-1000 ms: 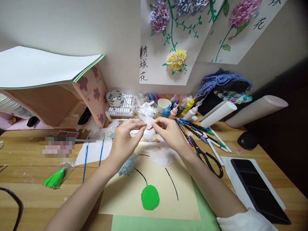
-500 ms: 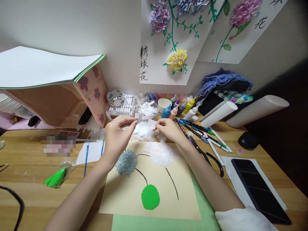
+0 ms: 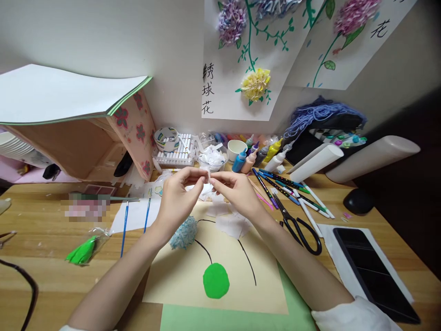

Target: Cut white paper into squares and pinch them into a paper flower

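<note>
My left hand (image 3: pixel 179 195) and my right hand (image 3: pixel 237 193) meet fingertip to fingertip above the far edge of a cream paper sheet (image 3: pixel 179 285). Pinched between them is a small piece of white paper (image 3: pixel 208 174), mostly hidden by the fingers. Under my right hand lie several white paper squares (image 3: pixel 232 225) on the sheet, and more white paper pieces are partly covered behind the hands. The sheet also bears a fluffy blue paper flower (image 3: pixel 183 233), a flat green disc (image 3: pixel 216 280) and curved black lines.
Scissors (image 3: pixel 298 227) and several pens (image 3: pixel 292 184) lie to the right, with a phone (image 3: pixel 374 271) beyond. Paint bottles (image 3: pixel 239 161), a white cup (image 3: pixel 237 149) and a tub of white scraps (image 3: pixel 212 158) stand behind. Two blue brushes (image 3: pixel 124 227) lie left, near a green bundle (image 3: pixel 81 250).
My hands have come together from apart. My right hand has moved from the loose white pieces to my left, and the fingertips now meet on the white paper.
</note>
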A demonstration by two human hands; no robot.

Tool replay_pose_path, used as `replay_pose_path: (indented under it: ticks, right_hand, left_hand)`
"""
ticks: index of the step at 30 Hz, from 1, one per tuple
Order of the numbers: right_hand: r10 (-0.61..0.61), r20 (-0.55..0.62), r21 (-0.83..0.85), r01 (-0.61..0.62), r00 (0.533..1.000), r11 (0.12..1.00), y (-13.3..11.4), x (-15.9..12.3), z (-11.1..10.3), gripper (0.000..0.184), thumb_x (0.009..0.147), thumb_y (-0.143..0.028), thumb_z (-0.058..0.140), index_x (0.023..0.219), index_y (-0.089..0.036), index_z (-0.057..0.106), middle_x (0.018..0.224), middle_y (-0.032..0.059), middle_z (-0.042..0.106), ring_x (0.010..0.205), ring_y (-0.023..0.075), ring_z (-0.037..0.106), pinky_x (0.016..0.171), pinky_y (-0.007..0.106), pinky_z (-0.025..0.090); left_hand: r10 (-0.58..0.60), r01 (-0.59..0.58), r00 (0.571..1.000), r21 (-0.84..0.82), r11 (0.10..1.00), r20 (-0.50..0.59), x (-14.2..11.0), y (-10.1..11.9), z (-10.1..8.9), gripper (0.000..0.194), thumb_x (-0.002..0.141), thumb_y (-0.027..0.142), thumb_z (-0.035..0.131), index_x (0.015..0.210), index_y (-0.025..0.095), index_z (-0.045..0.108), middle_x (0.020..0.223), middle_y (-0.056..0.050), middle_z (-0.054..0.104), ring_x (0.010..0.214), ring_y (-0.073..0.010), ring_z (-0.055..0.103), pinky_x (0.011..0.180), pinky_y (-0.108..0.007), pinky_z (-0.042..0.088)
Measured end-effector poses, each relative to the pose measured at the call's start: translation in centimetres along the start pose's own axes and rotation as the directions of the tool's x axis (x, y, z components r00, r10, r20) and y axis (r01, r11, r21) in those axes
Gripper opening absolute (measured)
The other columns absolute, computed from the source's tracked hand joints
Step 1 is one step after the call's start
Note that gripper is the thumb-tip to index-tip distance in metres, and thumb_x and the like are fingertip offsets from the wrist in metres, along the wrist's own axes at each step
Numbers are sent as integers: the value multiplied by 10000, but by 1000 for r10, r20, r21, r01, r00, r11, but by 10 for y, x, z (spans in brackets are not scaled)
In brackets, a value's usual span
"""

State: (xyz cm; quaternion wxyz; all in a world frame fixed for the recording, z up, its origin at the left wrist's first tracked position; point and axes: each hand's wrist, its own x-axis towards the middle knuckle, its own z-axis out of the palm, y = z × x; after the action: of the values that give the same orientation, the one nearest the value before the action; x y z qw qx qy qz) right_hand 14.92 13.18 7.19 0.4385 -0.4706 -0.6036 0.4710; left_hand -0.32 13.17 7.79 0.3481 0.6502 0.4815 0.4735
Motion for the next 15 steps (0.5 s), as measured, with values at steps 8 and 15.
replay_pose_path:
  ticks: [8, 15]
  right_hand:
    - [65, 52, 74, -69, 997, 995, -4, 0, -1, 150, 776, -213, 554, 786, -174, 699, 618, -14, 611, 610, 116, 573, 609, 236, 464]
    - [79, 69, 94, -85, 995, 992, -11, -1, 0, 138, 760, -192, 546, 689, -170, 663, 600, -14, 599, 600, 114, 572, 620, 239, 478]
  left_hand:
    - [96, -92, 994, 68, 993, -59, -1, 2, 1, 204, 768, 189, 633, 963, 164, 581, 864, -46, 669, 802, -150, 656, 758, -276, 546]
    - [252, -227, 966, 264, 937, -62, -3, 5, 2, 145, 772, 121, 589, 907, 171, 575, 821, -18, 662, 753, -123, 641, 719, -253, 534]
